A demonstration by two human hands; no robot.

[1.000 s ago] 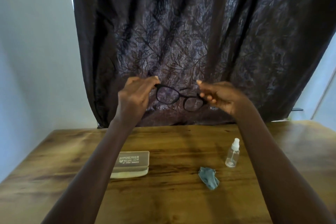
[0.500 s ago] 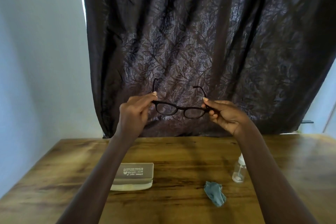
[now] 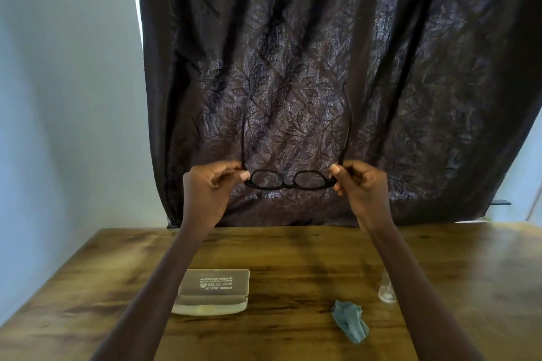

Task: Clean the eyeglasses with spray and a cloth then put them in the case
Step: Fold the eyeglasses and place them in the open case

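Black-framed eyeglasses [image 3: 289,180] are held up in the air above the far edge of the table, temples unfolded and pointing up and away. My left hand [image 3: 209,189] pinches the frame's left corner and my right hand [image 3: 359,184] pinches the right corner. On the wooden table [image 3: 293,246] below lies a closed beige glasses case [image 3: 212,290] at left centre. A crumpled blue-grey cloth [image 3: 350,322] lies to its right. The clear spray bottle [image 3: 386,291] stands at right, mostly hidden behind my right forearm.
A dark leaf-patterned curtain [image 3: 322,67] hangs behind the table. A pale wall [image 3: 64,97] runs along the left. The table's left edge slants toward me.
Both hands rotated the glasses level, so the temples now stand fully unfolded, pointing upward. The camera view tilted up, and my right forearm now covers most of the bottle.
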